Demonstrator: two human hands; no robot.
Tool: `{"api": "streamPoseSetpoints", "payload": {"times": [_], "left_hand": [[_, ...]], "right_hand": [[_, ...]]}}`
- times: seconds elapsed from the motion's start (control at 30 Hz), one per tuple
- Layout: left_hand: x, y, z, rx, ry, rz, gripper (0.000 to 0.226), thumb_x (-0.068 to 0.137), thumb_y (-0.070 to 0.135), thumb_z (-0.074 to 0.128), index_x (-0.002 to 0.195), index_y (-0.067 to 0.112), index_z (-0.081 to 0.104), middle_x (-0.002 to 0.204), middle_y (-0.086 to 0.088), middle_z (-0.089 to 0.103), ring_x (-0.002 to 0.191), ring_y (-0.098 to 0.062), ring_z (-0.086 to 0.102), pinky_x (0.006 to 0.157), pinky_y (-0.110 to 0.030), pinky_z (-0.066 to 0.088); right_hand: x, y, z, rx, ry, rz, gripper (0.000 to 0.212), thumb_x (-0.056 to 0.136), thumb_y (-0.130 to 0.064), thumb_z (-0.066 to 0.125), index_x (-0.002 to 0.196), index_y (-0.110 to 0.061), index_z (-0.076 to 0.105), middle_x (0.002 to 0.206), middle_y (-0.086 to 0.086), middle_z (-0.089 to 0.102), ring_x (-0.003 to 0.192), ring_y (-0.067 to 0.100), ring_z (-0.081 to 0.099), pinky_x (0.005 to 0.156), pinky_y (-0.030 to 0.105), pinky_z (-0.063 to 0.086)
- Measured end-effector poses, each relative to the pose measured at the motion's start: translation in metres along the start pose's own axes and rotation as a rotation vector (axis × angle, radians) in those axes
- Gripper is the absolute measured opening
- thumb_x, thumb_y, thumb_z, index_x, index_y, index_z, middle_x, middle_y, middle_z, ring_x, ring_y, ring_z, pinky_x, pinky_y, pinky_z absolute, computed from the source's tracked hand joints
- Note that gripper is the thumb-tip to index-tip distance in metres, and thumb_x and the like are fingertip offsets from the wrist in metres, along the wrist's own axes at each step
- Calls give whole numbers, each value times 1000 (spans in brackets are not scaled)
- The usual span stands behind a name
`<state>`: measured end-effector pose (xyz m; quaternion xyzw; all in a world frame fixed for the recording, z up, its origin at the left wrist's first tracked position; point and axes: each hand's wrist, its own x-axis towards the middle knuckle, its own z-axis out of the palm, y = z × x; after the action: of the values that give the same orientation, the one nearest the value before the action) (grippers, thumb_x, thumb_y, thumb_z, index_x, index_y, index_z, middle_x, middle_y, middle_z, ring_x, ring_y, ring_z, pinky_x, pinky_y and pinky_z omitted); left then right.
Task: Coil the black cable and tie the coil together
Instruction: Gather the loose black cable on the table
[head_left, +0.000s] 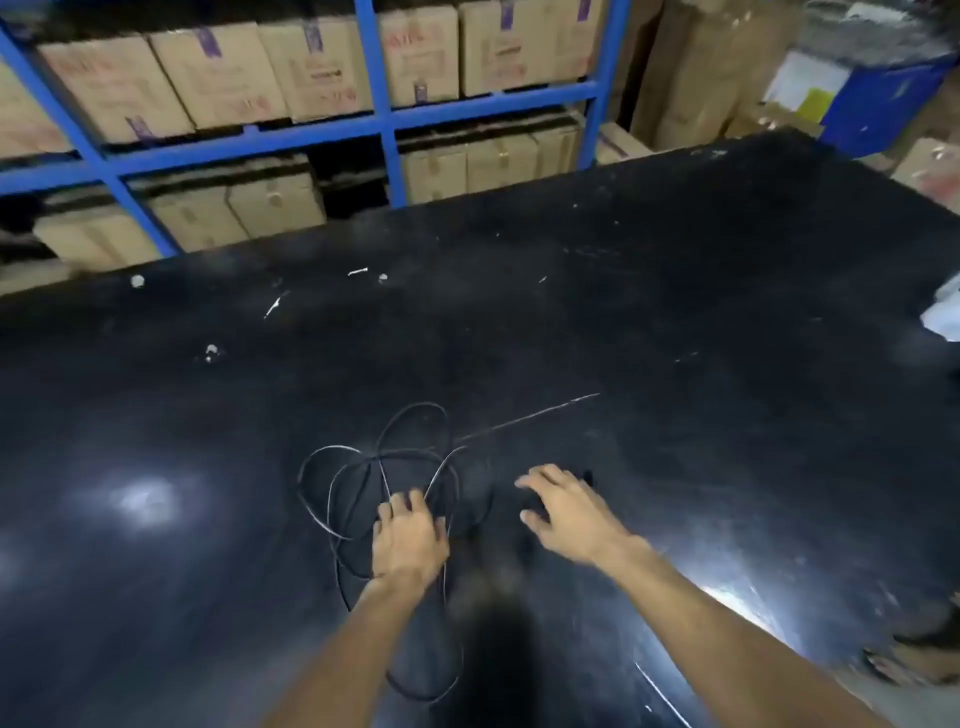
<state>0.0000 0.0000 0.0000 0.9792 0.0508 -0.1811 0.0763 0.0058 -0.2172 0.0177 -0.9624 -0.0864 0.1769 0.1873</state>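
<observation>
Head view: the black cable (382, 483) lies in loose, overlapping loops on the counter (675, 312). My left hand (410, 540) rests on it, fingers (402, 506) curled; whether pinching, I cannot tell. My right hand (566, 512) hovers beside it, fingers spread. Locate one cable end first, then form even loops.

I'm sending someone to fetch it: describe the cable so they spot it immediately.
Look at the big black table in front of the blue shelves. Near its front edge, under the left hand, lies the black cable: thin, tangled in loose glinting loops.
</observation>
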Motion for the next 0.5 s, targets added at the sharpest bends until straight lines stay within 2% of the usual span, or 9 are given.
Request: {"api": "streamPoseSetpoints", "payload": {"times": [0.1,0.27,0.4,0.5], "left_hand": [[12,-15,12,-34,-42,-124,44,99,32,49,135,9,42,138,-12,48,129,-30,42,104,-39,40],[15,-38,25,-64,-98,-103,34,91,13,51,124,14,60,130,-8,57,124,-29,48,101,-34,41],[3,-53,30,-145,35,-72,35,96,27,51,128,16,60,127,-6,56,120,-28,49,105,-34,37],[-2,-69,27,-201,231,-204,33,96,23,52,125,11,61,124,-11,56,117,-32,49,101,-38,38]], "right_hand": [[35,-16,14,-4,-9,-64,38,102,-27,56,140,-21,58,145,-2,53,130,22,50,106,35,41],[73,-42,33,15,-34,-75,33,101,-22,57,134,-20,64,133,2,59,125,25,55,99,37,45],[83,-65,44,41,-83,-132,30,99,-22,58,128,-23,68,125,0,62,117,24,62,91,38,53],[85,-78,49,33,-112,-147,26,98,-20,58,121,-23,72,122,-4,66,112,21,65,87,36,53]]}}
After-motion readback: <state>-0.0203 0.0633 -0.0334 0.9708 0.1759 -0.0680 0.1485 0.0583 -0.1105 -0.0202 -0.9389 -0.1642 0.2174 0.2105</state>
